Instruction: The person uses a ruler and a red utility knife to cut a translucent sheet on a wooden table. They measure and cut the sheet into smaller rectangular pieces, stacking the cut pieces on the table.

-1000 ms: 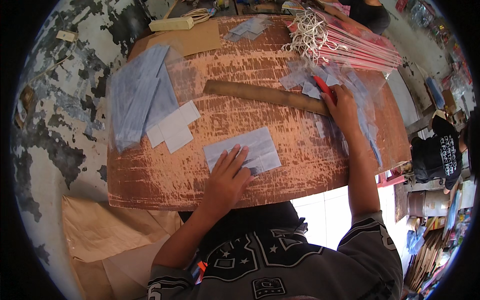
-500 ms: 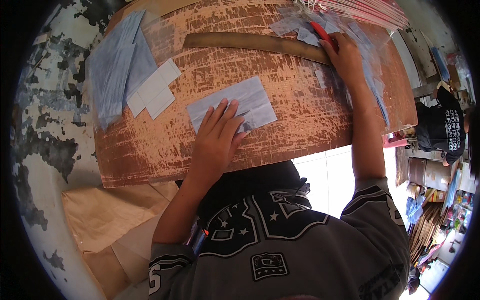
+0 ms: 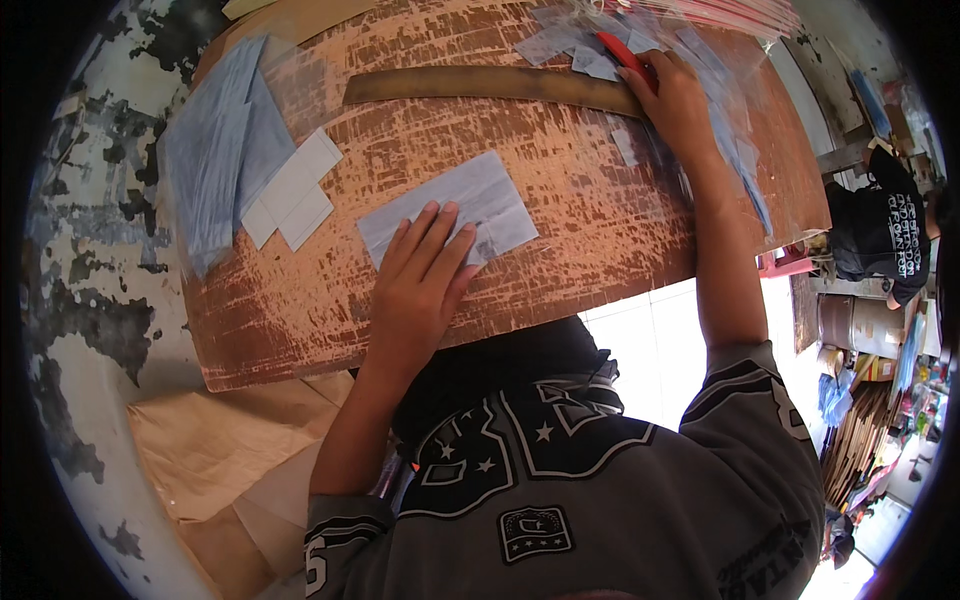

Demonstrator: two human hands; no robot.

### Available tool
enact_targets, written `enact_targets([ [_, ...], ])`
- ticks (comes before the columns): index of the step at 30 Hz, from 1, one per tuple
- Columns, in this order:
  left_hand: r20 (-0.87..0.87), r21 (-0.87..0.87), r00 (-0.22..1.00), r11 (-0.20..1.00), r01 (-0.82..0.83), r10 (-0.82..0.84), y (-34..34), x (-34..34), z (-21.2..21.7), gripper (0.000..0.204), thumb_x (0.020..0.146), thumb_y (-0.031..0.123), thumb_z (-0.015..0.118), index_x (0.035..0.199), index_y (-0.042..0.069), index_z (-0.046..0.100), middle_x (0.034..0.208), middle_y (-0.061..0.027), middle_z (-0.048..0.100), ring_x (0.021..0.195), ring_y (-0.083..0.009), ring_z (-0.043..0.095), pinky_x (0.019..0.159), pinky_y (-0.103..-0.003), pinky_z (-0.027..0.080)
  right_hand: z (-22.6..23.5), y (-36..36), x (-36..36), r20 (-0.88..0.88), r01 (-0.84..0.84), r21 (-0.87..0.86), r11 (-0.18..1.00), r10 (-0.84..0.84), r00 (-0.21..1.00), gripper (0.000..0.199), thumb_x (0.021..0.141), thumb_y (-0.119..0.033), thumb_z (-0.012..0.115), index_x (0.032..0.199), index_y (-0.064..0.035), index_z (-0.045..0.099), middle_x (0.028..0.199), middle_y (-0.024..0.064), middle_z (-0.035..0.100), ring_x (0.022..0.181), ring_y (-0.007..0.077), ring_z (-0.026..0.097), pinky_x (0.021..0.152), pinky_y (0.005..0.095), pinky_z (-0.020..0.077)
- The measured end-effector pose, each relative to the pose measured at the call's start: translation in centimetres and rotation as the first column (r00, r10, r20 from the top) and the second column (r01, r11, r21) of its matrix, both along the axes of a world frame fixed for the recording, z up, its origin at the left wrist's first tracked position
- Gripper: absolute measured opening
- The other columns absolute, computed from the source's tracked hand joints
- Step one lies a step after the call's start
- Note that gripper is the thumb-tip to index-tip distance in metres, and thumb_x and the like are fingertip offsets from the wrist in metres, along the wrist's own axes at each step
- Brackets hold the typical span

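Note:
My left hand point(image 3: 420, 275) lies open on a grey-blue rectangular sheet point(image 3: 500, 205), its fingers stretched across the lower left part. Farther off on the right, my right hand point(image 3: 680, 105) is closed round a red-handled tool point(image 3: 616, 46), which looks like a cutter knife; its blade cannot be made out. That hand is at the right end of a long brown strip point(image 3: 480, 84), like a wooden ruler, which lies across the far part of the worn table point(image 3: 300, 300).
At the left lie grey-blue sheets point(image 3: 205, 150) in clear plastic and white ruled cards point(image 3: 290, 200). Scraps point(image 3: 545, 48) and plastic film point(image 3: 735, 110) surround my right hand. Pink-white thin sticks point(image 3: 740, 15) lie at the far edge. Another person point(image 3: 880, 225) is at the right. Brown paper point(image 3: 230, 440) sits below the table.
The whole view has shifted slightly, so the table things appear farther left. My left hand still rests on the sheet, and my right hand keeps its grip on the red tool.

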State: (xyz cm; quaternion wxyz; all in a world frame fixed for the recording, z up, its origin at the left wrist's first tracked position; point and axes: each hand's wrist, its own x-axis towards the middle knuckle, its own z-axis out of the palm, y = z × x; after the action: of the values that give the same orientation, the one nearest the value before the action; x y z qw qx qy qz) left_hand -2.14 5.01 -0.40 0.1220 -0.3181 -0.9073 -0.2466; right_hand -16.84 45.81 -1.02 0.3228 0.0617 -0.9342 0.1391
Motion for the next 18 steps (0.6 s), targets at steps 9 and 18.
enact_targets([
  [9,0.031,0.011,1.000,1.000,-0.001,0.001,0.10,-0.02,0.01,0.041,0.102,0.018,0.076,0.141,0.006,0.073,0.157,-0.0164,0.064,0.151,-0.0374,0.056,0.125,-0.057,0.043,0.25,-0.36,0.36,0.041,0.018,-0.037,0.999,-0.017,0.999,0.035,0.101,-0.037,0.077,0.109,-0.0031,0.075,0.106,0.0189,0.074,0.105,0.0450,0.069,0.092,0.0531,0.0552],
  [18,0.065,0.039,0.998,0.999,-0.004,0.002,0.16,0.07,0.09,0.038,0.105,0.017,0.073,0.141,0.006,0.073,0.158,-0.0171,0.063,0.152,-0.0388,0.055,0.128,-0.057,0.039,-0.16,-0.10,0.23,0.000,-0.002,-0.031,1.000,0.002,1.000,0.035,0.101,-0.036,0.079,0.109,-0.0022,0.075,0.106,0.0200,0.073,0.104,0.0454,0.069,0.093,0.0530,0.0553],
])
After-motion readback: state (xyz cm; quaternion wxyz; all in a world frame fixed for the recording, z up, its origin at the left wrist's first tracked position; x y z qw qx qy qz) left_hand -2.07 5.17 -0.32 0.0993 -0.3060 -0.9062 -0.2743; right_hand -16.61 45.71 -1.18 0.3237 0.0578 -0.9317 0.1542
